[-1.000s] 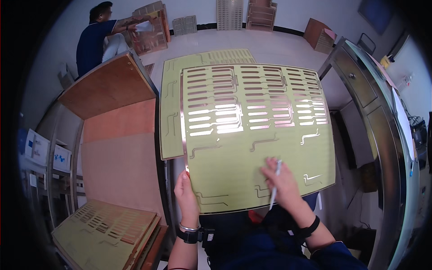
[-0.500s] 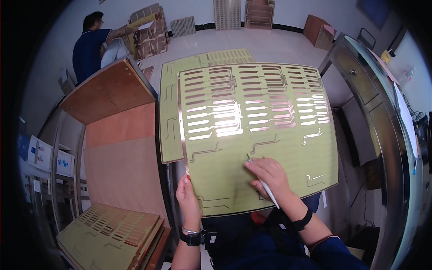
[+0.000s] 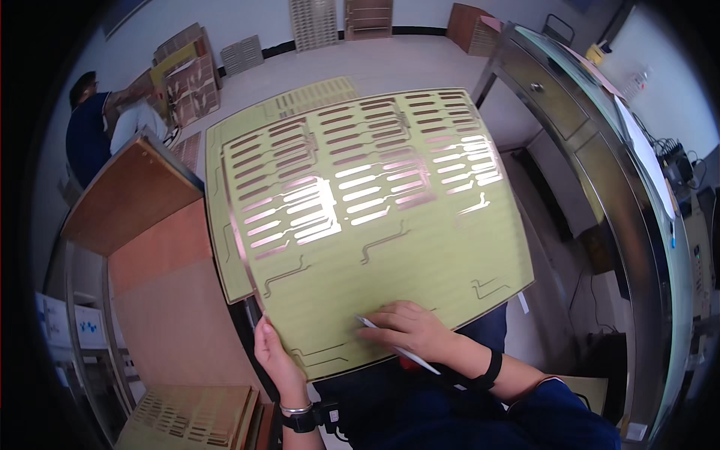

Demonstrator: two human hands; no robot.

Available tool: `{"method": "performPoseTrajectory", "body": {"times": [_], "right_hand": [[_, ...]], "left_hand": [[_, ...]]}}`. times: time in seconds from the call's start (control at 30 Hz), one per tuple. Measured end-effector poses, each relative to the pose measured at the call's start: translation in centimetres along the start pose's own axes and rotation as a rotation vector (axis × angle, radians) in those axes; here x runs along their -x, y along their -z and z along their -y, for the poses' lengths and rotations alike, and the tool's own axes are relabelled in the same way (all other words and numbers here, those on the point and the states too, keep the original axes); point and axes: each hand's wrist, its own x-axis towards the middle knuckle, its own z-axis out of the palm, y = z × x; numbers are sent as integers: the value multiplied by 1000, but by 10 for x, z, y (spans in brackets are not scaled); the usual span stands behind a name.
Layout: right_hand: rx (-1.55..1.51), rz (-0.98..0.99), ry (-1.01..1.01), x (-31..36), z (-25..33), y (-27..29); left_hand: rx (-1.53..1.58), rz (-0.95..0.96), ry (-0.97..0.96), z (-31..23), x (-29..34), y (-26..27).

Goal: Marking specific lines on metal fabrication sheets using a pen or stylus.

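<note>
Left hand (image 3: 276, 356): curled about the near-left edge of a yellow-green circuit panel (image 3: 330, 289), steadying it.
Right hand (image 3: 411, 328): fingers bunched around a white pen-shaped tool (image 3: 411, 357), held low over the panel; whether the tip touches, I cannot tell.
Circuit panel: tilted before the seated person, near edge above the lap, overlapping a second panel (image 3: 319, 93) beyond.
Work: apparently under way on this panel; copper strips and bent traces already stand on it, but no finished mark can be told from an untouched spot. What remains is unclear.
Panel stack (image 3: 187, 416): at lower left; whether done or waiting, unclear.
Across the room: a co-worker (image 3: 94, 139) reaches toward leaning boards (image 3: 196, 88).
</note>
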Motion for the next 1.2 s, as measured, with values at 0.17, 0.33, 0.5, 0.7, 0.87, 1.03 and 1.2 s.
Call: {"method": "performPoseTrajectory", "body": {"times": [0.17,0.33,0.5,0.7,0.87,1.03,1.2], "right_hand": [[211,42,-130,6,-21,18],[-137,-542,-866,56,-83,83],[489,-502,-1035,135,-107,137],[173,-729,-914,146,-100,158],[3,-499,-666,109,-79,163],[-210,-303,-397,63,-53,126],[-137,-213,-239,40,-54,111]], "left_hand": [[15,11,6,-2,1,1],[26,16,11,-6,1,4],[-7,5,-2,-6,-1,-1],[-52,-5,15,-24,8,-14],[-78,-88,12,-26,20,-24],[-124,-112,23,-30,24,-33],[-157,-88,48,-30,21,-28]]}}
